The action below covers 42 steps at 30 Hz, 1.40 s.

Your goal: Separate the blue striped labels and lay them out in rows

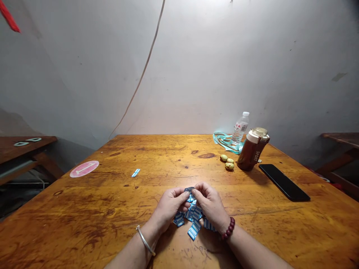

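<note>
Between the fingertips of both hands is a small blue-and-white striped piece [189, 189], like a label or little card. My left hand [171, 204] pinches its left side, thumb on top. The fingers of my right hand [211, 204] close on its right side. Just beneath the hands lies a loose pile of similar striped pieces [194, 228], partly hidden by the fingers. A single striped piece [135, 172] rests apart on the table, farther off to the left.
On the wooden table [112, 224], a pink round sticker [84, 169] lies at left. To the right are several yellowish roundish items [229, 165], a brown SPORT bottle [249, 153], a clear water bottle [240, 129], a turquoise strap [221, 140] and a black phone [284, 182]. A wall stands behind.
</note>
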### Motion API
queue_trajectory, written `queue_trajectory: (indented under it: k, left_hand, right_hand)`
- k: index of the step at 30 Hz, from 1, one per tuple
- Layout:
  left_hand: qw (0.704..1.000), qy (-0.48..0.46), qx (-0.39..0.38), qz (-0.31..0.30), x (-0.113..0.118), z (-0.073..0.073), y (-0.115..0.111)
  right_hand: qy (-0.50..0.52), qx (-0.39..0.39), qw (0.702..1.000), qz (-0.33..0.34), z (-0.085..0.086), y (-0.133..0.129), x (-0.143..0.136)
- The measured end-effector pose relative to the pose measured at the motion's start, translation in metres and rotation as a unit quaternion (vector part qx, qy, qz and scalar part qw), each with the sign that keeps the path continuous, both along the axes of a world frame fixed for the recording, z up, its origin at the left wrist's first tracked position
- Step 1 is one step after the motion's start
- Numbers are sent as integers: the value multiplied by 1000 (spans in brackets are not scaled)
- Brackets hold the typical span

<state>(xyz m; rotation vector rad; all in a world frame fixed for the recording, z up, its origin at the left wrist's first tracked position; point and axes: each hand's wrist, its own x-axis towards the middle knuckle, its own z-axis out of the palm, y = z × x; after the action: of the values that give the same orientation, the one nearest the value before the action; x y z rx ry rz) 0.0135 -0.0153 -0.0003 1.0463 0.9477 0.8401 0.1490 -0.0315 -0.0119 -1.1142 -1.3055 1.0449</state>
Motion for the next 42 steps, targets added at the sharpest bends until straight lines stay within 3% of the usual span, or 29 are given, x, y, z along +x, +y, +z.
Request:
queue_trajectory:
  k: [12, 18, 25, 31, 38, 42]
  left_hand:
    - [1000, -18, -12, -8, 0, 3, -2]
    - [1000, -26, -5, 0, 1, 7, -3]
    - [997, -68, -25, -11, 4, 6, -7]
    - [997, -74, -15, -28, 2, 5, -6]
    - [988, -114, -58, -89, -4, 10, -8]
    - [987, -119, -58, -88, -5, 9, -7]
  right_hand:
    - [3, -5, 1000, -15, 1, -1, -2]
    - [77, -40, 996, 33, 3, 0, -3]
    - [216, -103, 970, 29, 6, -1, -5]
    - [294, -138, 940, 104, 4, -2, -4]
    - [273, -157, 920, 234, 15, -7, 1]
    - [243, -139, 932, 231, 13, -4, 2]
